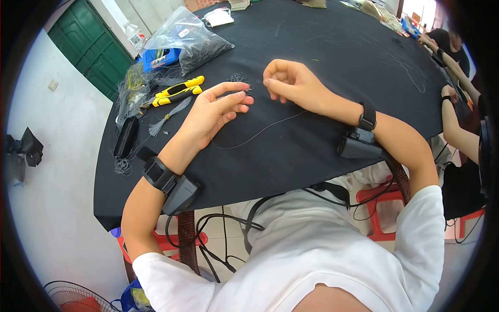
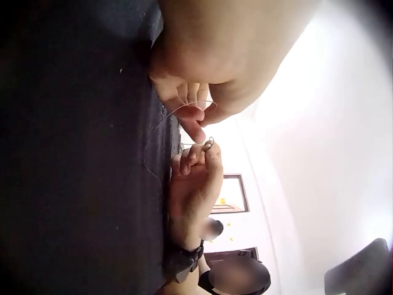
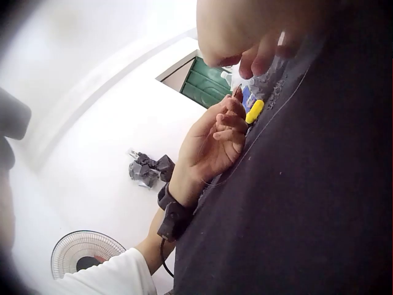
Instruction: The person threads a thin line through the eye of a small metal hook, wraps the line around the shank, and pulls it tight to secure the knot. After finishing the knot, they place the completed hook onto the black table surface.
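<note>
Above the black-covered table, my left hand (image 1: 221, 104) pinches a thin grey line (image 1: 260, 131) between thumb and forefinger, its other fingers loosely bent. Facing it across a small gap, my right hand (image 1: 293, 86) has thumb and forefinger tips together on a fine strand. A small shiny loop (image 2: 209, 144) shows at the right fingertips in the left wrist view. The line sags in a curve from below the left palm towards the right wrist. Just behind the fingertips lies a dark tangle of line (image 1: 238, 78).
Yellow-handled cutters (image 1: 179, 91), a tied grey bundle of strands (image 1: 169, 118) and a black case (image 1: 126, 138) lie left. Behind them are a clear bag of dark pieces (image 1: 200, 49) and a blue box (image 1: 158, 60). Other people's arms (image 1: 460, 138) rest at the table's right edge.
</note>
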A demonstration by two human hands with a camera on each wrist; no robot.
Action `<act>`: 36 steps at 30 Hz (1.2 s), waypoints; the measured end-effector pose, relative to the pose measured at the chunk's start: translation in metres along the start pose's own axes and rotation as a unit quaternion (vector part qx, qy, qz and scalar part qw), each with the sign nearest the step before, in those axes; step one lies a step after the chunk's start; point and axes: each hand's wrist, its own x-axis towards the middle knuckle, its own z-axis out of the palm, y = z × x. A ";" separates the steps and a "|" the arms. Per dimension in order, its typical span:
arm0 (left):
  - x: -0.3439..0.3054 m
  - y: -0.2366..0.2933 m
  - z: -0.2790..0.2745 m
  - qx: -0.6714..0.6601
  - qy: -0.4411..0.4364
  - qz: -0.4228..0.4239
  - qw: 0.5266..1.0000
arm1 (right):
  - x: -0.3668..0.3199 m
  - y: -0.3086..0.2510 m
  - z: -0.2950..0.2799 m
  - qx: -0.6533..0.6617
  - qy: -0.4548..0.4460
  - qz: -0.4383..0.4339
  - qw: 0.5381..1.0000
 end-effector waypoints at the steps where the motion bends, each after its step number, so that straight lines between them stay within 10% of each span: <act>1: 0.000 0.000 0.000 0.007 -0.004 0.001 1.000 | -0.001 -0.001 0.000 -0.003 -0.014 -0.003 1.000; 36: 0.000 0.001 0.003 0.172 -0.056 0.093 0.979 | -0.003 -0.004 0.001 -0.075 -0.062 -0.050 0.994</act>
